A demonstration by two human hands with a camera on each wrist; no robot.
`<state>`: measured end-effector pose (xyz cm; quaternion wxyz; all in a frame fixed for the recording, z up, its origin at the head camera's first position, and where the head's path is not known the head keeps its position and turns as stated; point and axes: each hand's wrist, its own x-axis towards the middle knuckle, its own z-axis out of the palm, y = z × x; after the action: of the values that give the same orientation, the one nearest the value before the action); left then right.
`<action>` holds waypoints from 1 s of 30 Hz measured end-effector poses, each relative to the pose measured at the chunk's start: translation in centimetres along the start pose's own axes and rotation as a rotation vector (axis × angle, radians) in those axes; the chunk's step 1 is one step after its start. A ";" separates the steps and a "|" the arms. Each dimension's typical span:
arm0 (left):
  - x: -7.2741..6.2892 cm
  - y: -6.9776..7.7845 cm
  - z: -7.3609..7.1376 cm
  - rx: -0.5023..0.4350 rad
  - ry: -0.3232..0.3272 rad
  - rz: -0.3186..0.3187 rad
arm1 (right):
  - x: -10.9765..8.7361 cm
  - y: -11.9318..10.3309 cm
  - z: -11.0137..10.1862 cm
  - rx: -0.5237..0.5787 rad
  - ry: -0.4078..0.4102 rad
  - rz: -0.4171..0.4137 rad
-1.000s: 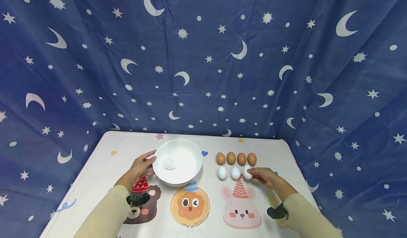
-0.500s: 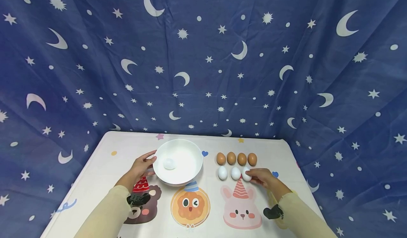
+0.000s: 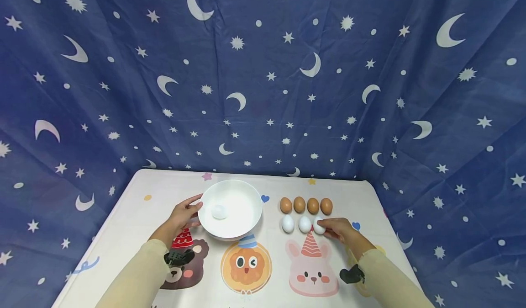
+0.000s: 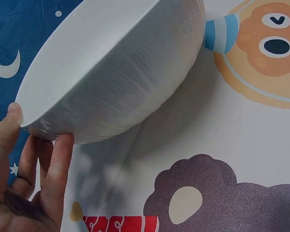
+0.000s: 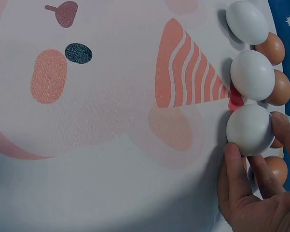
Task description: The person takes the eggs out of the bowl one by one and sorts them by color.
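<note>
A white bowl (image 3: 242,212) stands on the left half of the table, with one white egg (image 3: 219,212) inside it. My left hand (image 3: 182,214) grips the bowl's left side; in the left wrist view the thumb lies at the rim and the fingertips against the outer wall. To the right, my right hand (image 3: 339,229) pinches the rightmost white egg (image 5: 250,129) of a row of three, thumb on one side and fingers on the other. The other two white eggs, a middle one (image 5: 253,75) and a left one (image 3: 287,224), lie beside it.
A row of several brown eggs (image 3: 299,205) lies just behind the white ones. The white tablecloth (image 3: 123,244) has printed animal faces, and a dark blue curtain (image 3: 263,79) with moons and stars hangs behind the table.
The right hand has shifted slightly left with the white egg, bringing it closer to the middle white egg. The left hand and the bowl have stayed put.
</note>
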<state>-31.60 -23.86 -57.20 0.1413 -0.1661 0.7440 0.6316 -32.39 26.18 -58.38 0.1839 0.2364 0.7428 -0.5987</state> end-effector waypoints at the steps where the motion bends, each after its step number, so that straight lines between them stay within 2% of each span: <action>1: 0.0 0.0 0.0 -0.001 0.001 -0.003 | 0.0 0.0 0.0 -0.004 0.006 0.004; 23: -0.1 0.2 0.0 0.002 0.001 -0.010 | 0.0 -0.3 -0.3 -0.026 0.017 0.028; 27: 0.0 0.2 -0.1 -0.005 0.002 -0.014 | -0.3 -1.2 -0.6 -0.070 0.067 -0.022; 30: 0.1 0.2 -0.1 -0.008 0.001 -0.013 | -0.7 -2.6 -0.7 -0.116 0.097 -0.102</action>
<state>-31.75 -23.94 -57.03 0.1446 -0.1717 0.7405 0.6334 -33.25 26.35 -55.75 0.1304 0.2162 0.7955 -0.5508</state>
